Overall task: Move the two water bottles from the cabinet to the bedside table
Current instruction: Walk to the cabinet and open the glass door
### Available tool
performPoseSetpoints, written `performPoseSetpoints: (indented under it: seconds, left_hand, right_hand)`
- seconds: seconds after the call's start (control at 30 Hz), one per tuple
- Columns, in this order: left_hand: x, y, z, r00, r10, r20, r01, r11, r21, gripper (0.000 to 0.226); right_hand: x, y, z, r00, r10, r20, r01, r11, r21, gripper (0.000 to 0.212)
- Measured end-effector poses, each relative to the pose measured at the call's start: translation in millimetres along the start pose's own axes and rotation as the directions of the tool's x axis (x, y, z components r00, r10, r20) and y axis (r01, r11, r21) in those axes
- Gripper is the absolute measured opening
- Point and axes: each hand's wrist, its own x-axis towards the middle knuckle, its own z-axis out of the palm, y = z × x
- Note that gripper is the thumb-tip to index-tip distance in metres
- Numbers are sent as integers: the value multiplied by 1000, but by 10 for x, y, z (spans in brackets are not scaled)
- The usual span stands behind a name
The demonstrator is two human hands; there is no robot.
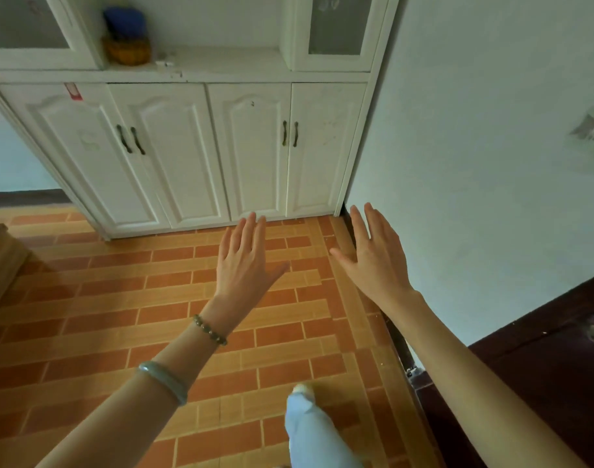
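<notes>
Floor (120, 298): orange and red bricks.
Cabinet (201, 146): white, all four lower doors closed; no water bottles can be seen.
Hands: left hand (245, 261) and right hand (373, 255) are flat with fingers spread, holding nothing, above the floor.
Basket (128, 49): on the cabinet shelf.

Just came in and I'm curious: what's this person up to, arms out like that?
A person stands facing a white cabinet, both arms stretched forward. The left hand and the right hand are open, palms down, holding nothing. The four lower doors are shut. No water bottles are in view; the open shelf holds only a basket with something blue on top.
</notes>
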Motion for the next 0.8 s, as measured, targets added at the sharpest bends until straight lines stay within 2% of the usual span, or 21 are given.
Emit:
performPoseSetpoints:
  seconds: [0.5, 0.8]
  left_hand:
    - [2883, -96, 822, 1000, 15, 15, -16, 999, 39, 87]
    - [4095, -130, 1206, 1000, 13, -15, -12, 999, 45, 87]
  right_hand:
    - [2702, 926, 693, 997, -17, -75, 20, 999, 36, 77]
    - [3837, 1350, 1093, 995, -33, -90, 35, 999, 31, 78]
